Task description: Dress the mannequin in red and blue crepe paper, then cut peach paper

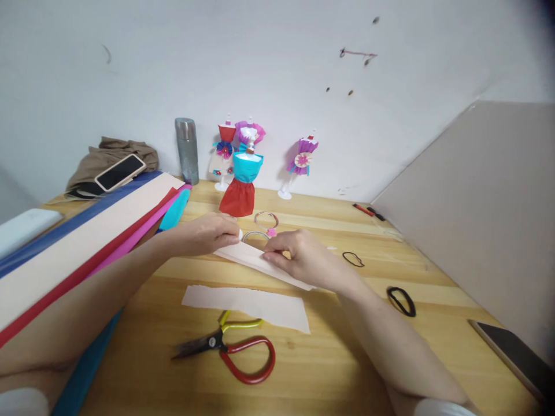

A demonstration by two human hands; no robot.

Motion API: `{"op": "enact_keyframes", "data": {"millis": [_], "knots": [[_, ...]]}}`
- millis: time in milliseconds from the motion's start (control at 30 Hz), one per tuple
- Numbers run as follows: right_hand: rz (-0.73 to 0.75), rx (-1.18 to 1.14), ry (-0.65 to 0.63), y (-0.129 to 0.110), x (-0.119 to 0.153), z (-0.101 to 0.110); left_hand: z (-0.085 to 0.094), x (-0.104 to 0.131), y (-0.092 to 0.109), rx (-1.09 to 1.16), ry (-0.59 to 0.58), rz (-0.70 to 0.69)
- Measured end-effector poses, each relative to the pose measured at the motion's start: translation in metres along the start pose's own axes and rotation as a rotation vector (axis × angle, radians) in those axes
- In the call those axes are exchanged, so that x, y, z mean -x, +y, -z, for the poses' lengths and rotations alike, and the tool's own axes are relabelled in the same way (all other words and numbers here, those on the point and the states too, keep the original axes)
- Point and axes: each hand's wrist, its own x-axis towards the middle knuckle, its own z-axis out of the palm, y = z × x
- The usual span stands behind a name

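Observation:
Between my hands lies a folded white paper strip (254, 259), slanting down to the right over the wooden table (329, 370). At its upper left end, my left hand (210, 233) pinches the strip with curled fingers. My right hand (299, 254) presses thumb and fingers together on the strip's middle. Nearer to me is a loose pale paper piece (249, 305) with a torn-looking edge. Open-bladed or closed, I cannot tell, the scissors (225, 344) with red and yellow handles lie below it. A ring of tape (256, 236) sits just behind the strip.
Small dress forms in coloured paper (241, 185) stand at the back, with a bottle (187, 151) to their left. Coloured paper sheets (87, 236) lie under my left arm. On the right are a black band (401, 301), a phone (511, 352) and a red-and-black pen (368, 211).

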Motion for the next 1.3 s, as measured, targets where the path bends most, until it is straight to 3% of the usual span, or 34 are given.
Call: {"op": "enact_keyframes", "data": {"millis": [367, 567, 900, 1300], "knots": [[-0.064, -0.042, 0.050, 0.006, 0.005, 0.007, 0.024, 0.008, -0.015, 0.148, -0.012, 0.171], [-0.091, -0.051, 0.064, 0.007, 0.007, 0.012, 0.031, 0.013, -0.025, 0.236, -0.016, 0.190], [-0.156, -0.204, 0.047, 0.016, 0.007, 0.022, 0.032, 0.017, -0.034, 0.459, 0.191, 0.290], [-0.248, -0.419, 0.002, 0.038, 0.004, 0.025, 0.033, 0.024, -0.032, 0.630, 0.365, 0.225]]}}
